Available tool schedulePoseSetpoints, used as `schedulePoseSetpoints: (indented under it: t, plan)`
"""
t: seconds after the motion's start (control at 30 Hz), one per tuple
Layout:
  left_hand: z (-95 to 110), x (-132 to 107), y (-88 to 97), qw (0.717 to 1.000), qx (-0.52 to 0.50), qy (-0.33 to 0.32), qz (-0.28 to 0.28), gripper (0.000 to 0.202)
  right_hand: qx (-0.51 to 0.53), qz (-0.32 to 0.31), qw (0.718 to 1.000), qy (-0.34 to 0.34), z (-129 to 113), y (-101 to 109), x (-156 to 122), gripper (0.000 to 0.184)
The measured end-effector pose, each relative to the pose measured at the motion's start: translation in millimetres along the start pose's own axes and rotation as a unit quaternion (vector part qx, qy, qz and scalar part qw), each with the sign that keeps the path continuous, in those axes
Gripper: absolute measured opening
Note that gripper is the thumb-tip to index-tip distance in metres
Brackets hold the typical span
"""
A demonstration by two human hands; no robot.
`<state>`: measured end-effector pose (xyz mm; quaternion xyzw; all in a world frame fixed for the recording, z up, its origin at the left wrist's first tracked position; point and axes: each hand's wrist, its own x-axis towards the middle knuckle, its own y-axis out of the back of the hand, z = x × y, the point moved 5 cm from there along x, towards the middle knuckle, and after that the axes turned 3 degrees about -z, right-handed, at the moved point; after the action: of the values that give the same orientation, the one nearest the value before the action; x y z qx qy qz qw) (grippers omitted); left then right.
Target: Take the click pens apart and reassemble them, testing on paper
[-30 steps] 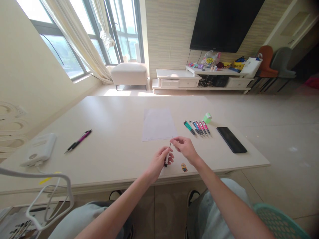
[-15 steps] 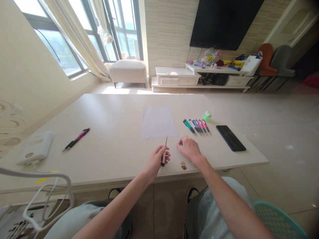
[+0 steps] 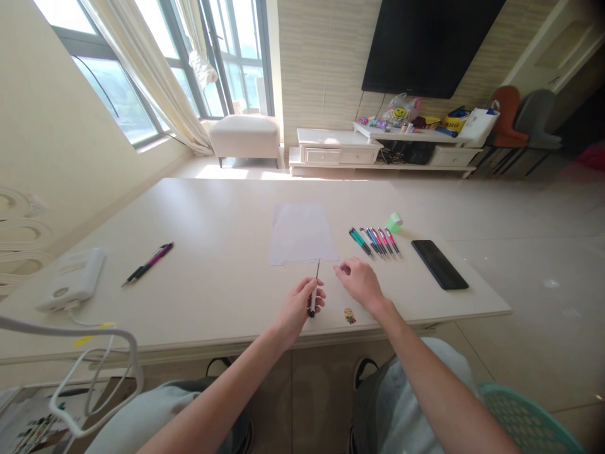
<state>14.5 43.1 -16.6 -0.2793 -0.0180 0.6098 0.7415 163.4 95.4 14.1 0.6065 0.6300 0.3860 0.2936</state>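
My left hand [image 3: 297,309] is closed around a white pen barrel [image 3: 313,301] with a dark end pointing toward me. A thin dark refill [image 3: 318,270] sticks out of its far end, toward the sheet of white paper [image 3: 302,234]. To the right, my right hand [image 3: 362,282] is held low over the table with its fingers curled together. Whatever those fingers hold, if anything, is too small to make out. A small yellow and blue cartoon sticker [image 3: 350,316] lies near the table edge, below the right hand.
Several coloured pens [image 3: 375,243] lie in a row on the right, near a small green object [image 3: 394,221] and a black phone [image 3: 439,265]. Two pens [image 3: 148,265] and a white box with a cable [image 3: 73,280] are on the left of the table [image 3: 212,252].
Half a second ago a small shiny tip showed at my right fingertips; now it is barely visible or hidden. The left hand keeps its hold, and the view has shifted slightly.
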Motion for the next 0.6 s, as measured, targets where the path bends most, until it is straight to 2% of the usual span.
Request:
schedulePoseSetpoints:
  t: [0.07, 0.13, 0.2, 0.27, 0.33, 0.4, 0.43, 0.53, 0.6]
  plan:
    - [-2.7, 0.6, -1.3, 1.000, -0.009, 0.007, -0.010, 0.028, 0.139, -0.037, 0.989, 0.047, -13.4, -5.0, -5.7, 0.032]
    - [-5.2, 1.1, -3.1, 1.000, -0.015, 0.011, -0.019, 0.030, 0.261, -0.095, 0.958, 0.078, -27.0, -13.8, -12.1, 0.033]
    - [-6.7, 1.4, -4.4, 1.000, -0.017, 0.009, -0.023, 0.032, 0.338, -0.121, 0.930, 0.078, -33.9, -19.6, -14.5, 0.033]
    - [-7.9, 1.3, -4.7, 1.000, -0.012, 0.007, -0.022, 0.032, 0.390, -0.092, 0.915, 0.053, -29.5, -17.1, -9.7, 0.033]
    - [-9.0, 0.8, -4.2, 1.000, -0.008, 0.009, -0.019, 0.033, 0.425, -0.026, 0.905, 0.015, -14.2, -6.2, 0.0, 0.036]
    - [-9.9, 0.3, -2.5, 1.000, -0.011, 0.012, -0.008, 0.035, 0.418, 0.041, 0.907, -0.017, 5.4, 7.6, 9.6, 0.040]
    - [-10.0, 0.1, -1.2, 1.000, -0.017, 0.011, 0.000, 0.035, 0.384, 0.056, 0.922, -0.023, 13.1, 12.7, 13.3, 0.039]
    - [-8.8, 0.5, 3.0, 0.998, -0.046, 0.001, 0.033, 0.033, 0.216, 0.029, 0.975, -0.028, 22.7, 12.1, 16.7, 0.031]
    - [-8.0, 1.2, 5.1, 0.996, -0.066, 0.000, 0.052, 0.028, 0.101, -0.002, 0.995, -0.022, 18.2, 1.8, 13.1, 0.027]
